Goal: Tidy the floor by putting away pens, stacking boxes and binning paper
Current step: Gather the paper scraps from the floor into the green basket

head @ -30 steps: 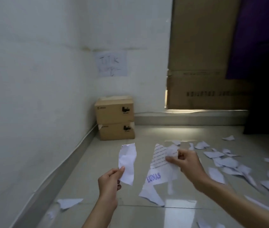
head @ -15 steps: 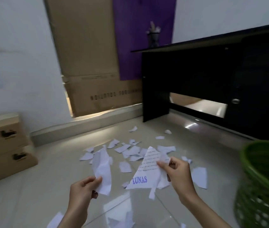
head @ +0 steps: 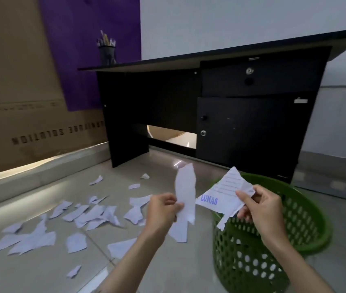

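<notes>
Across the floor (head: 168,271) at our left, many torn scraps (head: 96,214) lay scattered, not yet gathered. Our left hand (head: 163,210) pinched a plain white strip (head: 185,195) between thumb and fingers, held upright. Just beside it, our right hand (head: 260,210) gripped the torn sheet stamped LUNAS (head: 225,195), fingers curled round its edge. A second earlier we had faced the corner with the stacked boxes; now we had turned, and the green basket (head: 307,229) stood directly under the right hand. We judged both pieces ready to drop in, with much paper left.
</notes>
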Motion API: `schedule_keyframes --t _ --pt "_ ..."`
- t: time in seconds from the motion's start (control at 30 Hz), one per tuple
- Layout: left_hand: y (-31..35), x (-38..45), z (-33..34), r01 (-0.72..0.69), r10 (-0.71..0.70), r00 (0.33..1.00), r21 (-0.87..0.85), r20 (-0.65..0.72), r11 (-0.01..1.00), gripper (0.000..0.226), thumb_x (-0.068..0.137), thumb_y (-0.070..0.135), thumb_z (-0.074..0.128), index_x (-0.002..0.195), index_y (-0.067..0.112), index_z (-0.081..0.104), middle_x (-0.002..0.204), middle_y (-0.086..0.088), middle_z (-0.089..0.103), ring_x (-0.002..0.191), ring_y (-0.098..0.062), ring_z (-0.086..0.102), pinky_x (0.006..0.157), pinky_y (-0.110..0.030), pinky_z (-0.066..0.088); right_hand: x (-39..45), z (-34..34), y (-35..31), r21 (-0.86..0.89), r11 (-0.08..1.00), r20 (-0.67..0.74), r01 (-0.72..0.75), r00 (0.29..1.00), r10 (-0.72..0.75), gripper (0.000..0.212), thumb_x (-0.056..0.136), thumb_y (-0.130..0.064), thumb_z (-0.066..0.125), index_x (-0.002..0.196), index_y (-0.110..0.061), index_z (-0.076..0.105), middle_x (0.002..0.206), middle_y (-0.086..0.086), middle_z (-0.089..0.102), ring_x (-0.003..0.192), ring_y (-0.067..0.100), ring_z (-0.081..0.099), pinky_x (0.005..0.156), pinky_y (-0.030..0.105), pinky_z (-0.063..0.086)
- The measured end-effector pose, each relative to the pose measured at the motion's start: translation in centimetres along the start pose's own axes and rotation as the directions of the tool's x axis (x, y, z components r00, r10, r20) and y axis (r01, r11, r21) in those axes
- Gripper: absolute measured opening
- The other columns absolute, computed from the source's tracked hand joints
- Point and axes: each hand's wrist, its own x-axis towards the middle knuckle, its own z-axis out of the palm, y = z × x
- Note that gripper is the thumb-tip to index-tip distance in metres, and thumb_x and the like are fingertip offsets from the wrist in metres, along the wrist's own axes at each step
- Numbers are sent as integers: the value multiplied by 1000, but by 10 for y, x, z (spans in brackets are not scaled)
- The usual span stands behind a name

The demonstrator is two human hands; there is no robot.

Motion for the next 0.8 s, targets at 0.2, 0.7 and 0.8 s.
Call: schedule_keyframes --t 0.2,0.7,0.8 --pt "7 30 97 -82 62 991 170 122 982 14 86 4 59 72 3 58 68 -7 48 59 -16 40 54 -25 34 13 -41 26 -151 988 -120 -15 993 -3 9 84 -5 62 76 -7 59 54 8 65 41 15 60 39 20 48" --pt "-4 40 60 -59 57 998 220 14 974 34 86 21 64 117 7 59 112 -7 61 103 -20 58 87 -31 47 11 -23 50 -364 925 -19 -107 994 107 35 82 -17 67 115 -6 59 98 5 62 76 16 63 62 22 48" --pt "-6 37 36 -16 25 998 163 -56 987 33 86 20 65 115 6 59 111 -8 62 99 -19 58 80 -25 41 6 -4 36 -294 954 28 -60 997 71 27 82 -15 67 108 -8 62 97 4 63 79 15 63 65 27 53"
